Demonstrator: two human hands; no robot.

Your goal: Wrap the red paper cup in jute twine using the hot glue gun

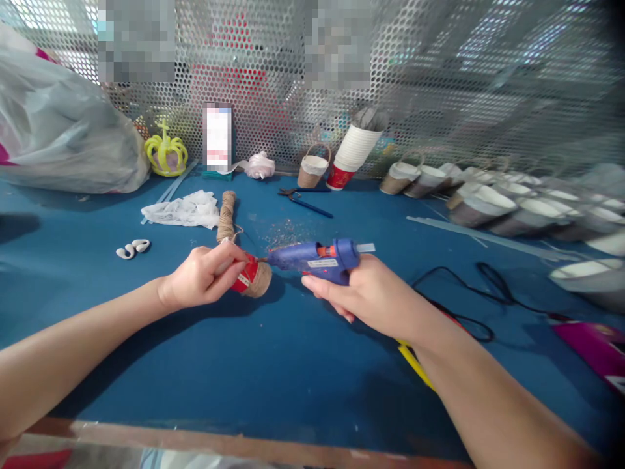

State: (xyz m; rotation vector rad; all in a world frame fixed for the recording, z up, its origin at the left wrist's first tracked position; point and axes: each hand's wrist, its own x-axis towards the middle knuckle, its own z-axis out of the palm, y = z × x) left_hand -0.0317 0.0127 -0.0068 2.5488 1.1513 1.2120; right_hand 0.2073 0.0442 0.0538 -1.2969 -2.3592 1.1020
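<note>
My left hand (pixel 202 277) is closed on a red paper cup (pixel 250 268) lying tilted on its side, its end wrapped in brown twine (pixel 262 281). My right hand (pixel 375 290) grips a blue hot glue gun (pixel 297 258), with a clear glue stick (pixel 366 247) protruding from its back. The gun's nozzle points left and meets or nearly meets the twine-wrapped part; I cannot tell whether they touch. Just beyond my left hand lies a spool of twine (pixel 226 218), with a strand running toward the cup.
Behind are crumpled white fabric (pixel 183 210), pliers (pixel 307 202), stacked paper cups (pixel 359 146), a small handled basket (pixel 313 172) and a phone (pixel 217 138). Several wrapped cups (pixel 481 203) crowd the right. A black cord (pixel 459 280) lies near my right arm; a plastic bag (pixel 63 130) stands left.
</note>
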